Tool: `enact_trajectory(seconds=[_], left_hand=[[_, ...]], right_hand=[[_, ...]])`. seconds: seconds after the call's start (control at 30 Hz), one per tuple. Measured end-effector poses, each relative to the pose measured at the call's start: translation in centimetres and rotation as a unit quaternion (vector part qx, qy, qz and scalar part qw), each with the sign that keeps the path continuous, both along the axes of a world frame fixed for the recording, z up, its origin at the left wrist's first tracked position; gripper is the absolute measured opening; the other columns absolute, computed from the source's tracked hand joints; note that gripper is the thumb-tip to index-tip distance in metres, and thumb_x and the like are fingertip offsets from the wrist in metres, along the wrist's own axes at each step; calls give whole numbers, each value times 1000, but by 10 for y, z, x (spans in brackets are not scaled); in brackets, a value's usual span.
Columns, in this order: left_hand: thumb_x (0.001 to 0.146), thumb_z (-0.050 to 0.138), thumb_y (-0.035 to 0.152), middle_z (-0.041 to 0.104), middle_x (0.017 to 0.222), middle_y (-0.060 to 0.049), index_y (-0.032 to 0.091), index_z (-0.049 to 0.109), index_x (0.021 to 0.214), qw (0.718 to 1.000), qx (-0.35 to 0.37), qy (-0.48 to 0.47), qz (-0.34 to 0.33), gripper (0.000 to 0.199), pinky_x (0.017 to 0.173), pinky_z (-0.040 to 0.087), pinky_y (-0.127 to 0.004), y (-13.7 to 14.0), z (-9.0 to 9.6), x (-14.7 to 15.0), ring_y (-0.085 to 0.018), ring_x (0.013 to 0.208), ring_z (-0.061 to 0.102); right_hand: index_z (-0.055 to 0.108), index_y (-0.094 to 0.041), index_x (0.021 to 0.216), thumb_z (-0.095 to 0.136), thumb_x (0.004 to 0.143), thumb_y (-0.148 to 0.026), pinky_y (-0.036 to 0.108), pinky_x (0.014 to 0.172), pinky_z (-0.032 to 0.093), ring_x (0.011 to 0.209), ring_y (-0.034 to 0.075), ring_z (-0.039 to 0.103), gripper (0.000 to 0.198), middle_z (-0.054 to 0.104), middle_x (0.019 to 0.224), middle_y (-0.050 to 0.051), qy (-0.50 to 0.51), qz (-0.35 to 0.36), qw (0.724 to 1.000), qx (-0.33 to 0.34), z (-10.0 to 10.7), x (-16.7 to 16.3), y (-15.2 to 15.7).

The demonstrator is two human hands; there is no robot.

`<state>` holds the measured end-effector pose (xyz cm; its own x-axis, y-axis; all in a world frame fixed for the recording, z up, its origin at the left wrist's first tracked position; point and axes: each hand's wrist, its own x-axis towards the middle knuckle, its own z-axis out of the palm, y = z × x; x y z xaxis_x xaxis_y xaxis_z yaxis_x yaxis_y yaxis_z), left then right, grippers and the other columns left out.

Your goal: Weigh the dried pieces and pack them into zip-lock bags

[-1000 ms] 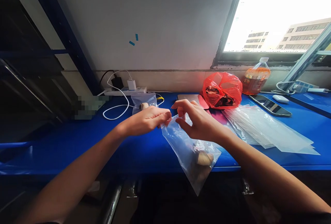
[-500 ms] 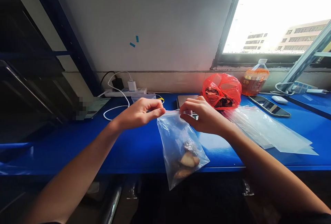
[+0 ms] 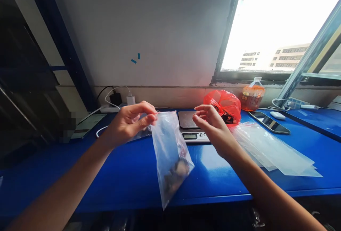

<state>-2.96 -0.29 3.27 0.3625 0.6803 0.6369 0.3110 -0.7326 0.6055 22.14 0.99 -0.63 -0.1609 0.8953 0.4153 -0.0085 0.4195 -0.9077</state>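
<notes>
A clear zip-lock bag (image 3: pixel 167 142) hangs from my left hand (image 3: pixel 133 122), its top corner pinched between thumb and forefinger. Brownish chunks (image 3: pixel 177 172), blurred and of a kind I cannot tell, lie in the bottom of the bag. My right hand (image 3: pixel 213 126) is apart from the bag, fingers spread and slightly curled, with nothing in them. Behind and between the hands sits a digital scale (image 3: pixel 194 137) with a grey square plate, partly covered by my right hand.
A red plastic bag (image 3: pixel 223 103) with dark contents stands behind my right hand, beside a drink bottle (image 3: pixel 253 94). Flat plastic bags (image 3: pixel 282 152), a phone (image 3: pixel 270 122) and a white mouse (image 3: pixel 277 115) lie on the right of the blue table (image 3: pixel 210 184). A charger (image 3: pixel 130 99) and cables are back left.
My right hand has let go of the bag's top edge and moved right. The bag now hangs from my left hand alone, and the scale shows more. The camera view has shifted.
</notes>
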Motion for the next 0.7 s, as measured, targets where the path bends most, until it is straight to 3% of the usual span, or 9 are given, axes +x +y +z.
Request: enact_trajectory(seconds=[0.07, 0.17, 0.27, 0.33, 0.43, 0.5, 0.6, 0.7], left_hand=[[85, 65, 33, 62, 70, 0, 21, 66, 80, 998, 29, -17, 47, 13, 61, 46, -26, 8, 11, 1, -13, 68, 56], [86, 65, 31, 65, 76, 2, 22, 67, 82, 989, 111, -29, 91, 9, 65, 47, -26, 13, 33, 16, -11, 68, 56], [87, 63, 29, 65, 76, 3, 23, 66, 85, 974, 203, -55, 86, 6, 76, 51, -30, 10, 52, 39, -11, 70, 59], [88, 62, 26, 66, 81, 2, 21, 65, 87, 971, 226, -51, 52, 5, 79, 51, -32, 10, 57, 55, -13, 75, 61], [86, 61, 22, 68, 91, -3, 19, 64, 88, 980, 201, 1, 11, 5, 86, 50, -36, 21, 47, 77, -18, 93, 62], [86, 60, 23, 66, 107, -4, 20, 63, 96, 981, 183, 49, 38, 11, 93, 46, -38, 35, 32, 94, -20, 104, 59], [89, 54, 29, 60, 119, -10, 19, 53, 116, 982, 132, 94, 97, 29, 93, 45, -41, 60, 2, 130, -22, 108, 55], [81, 64, 35, 59, 118, -14, 19, 47, 124, 950, 128, 260, 116, 50, 96, 37, -54, 80, -25, 170, -32, 114, 49]], right_hand=[[52, -23, 105, 64, 81, -44, 27, 77, 44, 88, 14, 53, 34, 55, 93, 1, -8, 13, 999, -43, -12, 0, -17], [55, -22, 107, 64, 81, -50, 28, 76, 45, 85, 14, 57, 38, 59, 92, 2, 19, 122, 980, -156, -33, -3, -37], [58, -20, 105, 63, 77, -60, 30, 70, 50, 81, 17, 63, 49, 64, 98, 7, 157, 236, 922, -265, -40, -6, -42], [60, -21, 103, 63, 77, -58, 32, 67, 53, 86, 21, 66, 46, 66, 102, 8, 249, 227, 906, -255, -36, -1, -39], [61, -28, 103, 65, 80, -42, 32, 67, 56, 89, 20, 67, 27, 67, 102, 2, 309, 72, 937, -143, -25, 24, -35], [62, -28, 99, 67, 79, -36, 33, 71, 58, 86, 19, 68, 22, 67, 99, 1, 300, -60, 949, -76, -20, 48, -37], [62, -23, 86, 74, 69, -34, 42, 83, 58, 85, 22, 69, 23, 68, 90, 3, 255, -230, 939, -10, -15, 82, -47], [61, -22, 80, 78, 63, -33, 49, 99, 49, 98, 27, 67, 27, 68, 94, 5, 145, -334, 931, 29, -12, 109, -52]])
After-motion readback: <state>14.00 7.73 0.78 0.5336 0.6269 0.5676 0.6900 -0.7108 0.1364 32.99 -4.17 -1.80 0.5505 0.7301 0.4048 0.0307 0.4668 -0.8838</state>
